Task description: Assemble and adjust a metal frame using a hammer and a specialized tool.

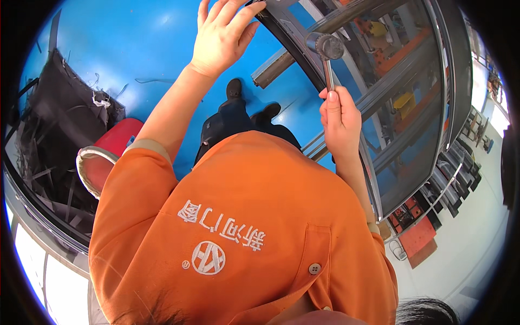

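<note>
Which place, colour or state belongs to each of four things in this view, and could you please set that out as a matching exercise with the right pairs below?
Things:
1. Hammer
2. Left hand
3. Dark shoes
4. Shirt

Places, colours and states:
A. on the blue floor
B. orange
C. gripped in the right hand
D. at the edge of the dark-framed panel

Right pairs: 1-C, 2-D, 3-A, 4-B.

mallet (329, 47): dk head, slvr hndl, held | glass pnl (395, 103): dk frame, nr mallet
</note>
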The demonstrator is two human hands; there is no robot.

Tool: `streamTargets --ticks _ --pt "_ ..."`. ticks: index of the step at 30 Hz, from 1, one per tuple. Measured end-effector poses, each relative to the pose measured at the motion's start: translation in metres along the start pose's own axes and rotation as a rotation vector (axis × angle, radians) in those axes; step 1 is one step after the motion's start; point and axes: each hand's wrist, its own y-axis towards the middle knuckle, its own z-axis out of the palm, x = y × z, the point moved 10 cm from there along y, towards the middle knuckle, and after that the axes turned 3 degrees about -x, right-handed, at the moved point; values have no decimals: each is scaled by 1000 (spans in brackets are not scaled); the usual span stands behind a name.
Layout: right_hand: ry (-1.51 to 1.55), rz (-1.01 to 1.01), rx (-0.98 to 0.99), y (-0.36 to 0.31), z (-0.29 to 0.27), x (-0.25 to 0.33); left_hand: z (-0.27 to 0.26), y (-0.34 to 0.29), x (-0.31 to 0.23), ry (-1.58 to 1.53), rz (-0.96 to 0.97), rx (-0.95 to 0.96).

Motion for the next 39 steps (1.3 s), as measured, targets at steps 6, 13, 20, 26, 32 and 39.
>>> streamTargets --ticks 6,13,20,26,32,39 --pt "-65 -28 3 1 5 1 8 5 -9 231 -70 227" --pt "-53 -38 17 2 6 -1 14 2 -5 321 49 293" --pt "-30 27 -26 2 0 -14 39 2 70 -359 -822 399" --pt "61 78 -12 10 -2 -40 75 9 81 -392 -1036 841" --pt "106 56 -2 14 -1 -51 72 11 82 -362 -1100 986" --pt "28 43 -15 16 2 -51 87 -38 92 -706 -1533 995"
